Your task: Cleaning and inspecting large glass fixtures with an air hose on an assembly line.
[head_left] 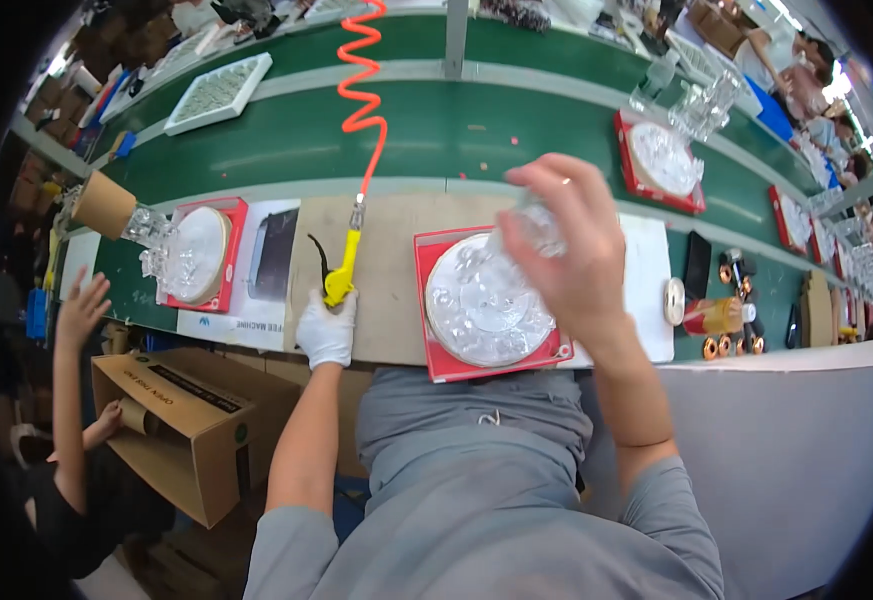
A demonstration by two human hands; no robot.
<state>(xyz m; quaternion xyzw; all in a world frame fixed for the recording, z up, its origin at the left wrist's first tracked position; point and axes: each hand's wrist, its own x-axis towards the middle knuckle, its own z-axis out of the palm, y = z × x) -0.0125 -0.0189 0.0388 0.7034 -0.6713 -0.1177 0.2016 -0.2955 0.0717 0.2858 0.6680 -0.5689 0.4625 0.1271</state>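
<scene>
My left hand [325, 328], in a white glove, grips the yellow air blow gun [341, 275] that lies on the beige work mat; an orange coiled hose [364, 80] rises from it. My right hand [566, 245], bare, holds a small clear glass piece [536, 225] up above the red tray [436, 350]. That tray carries a round clear glass dish [481, 300] set with several clear glass pieces.
A green conveyor belt [406, 130] runs behind the mat. Another red tray with a glass dish [198, 255] sits at left, one more [661, 160] at right. A tape roll [672, 301] and copper-coloured parts [731, 345] lie at right. An open cardboard box [181, 420] and a seated person [81, 400] are at lower left.
</scene>
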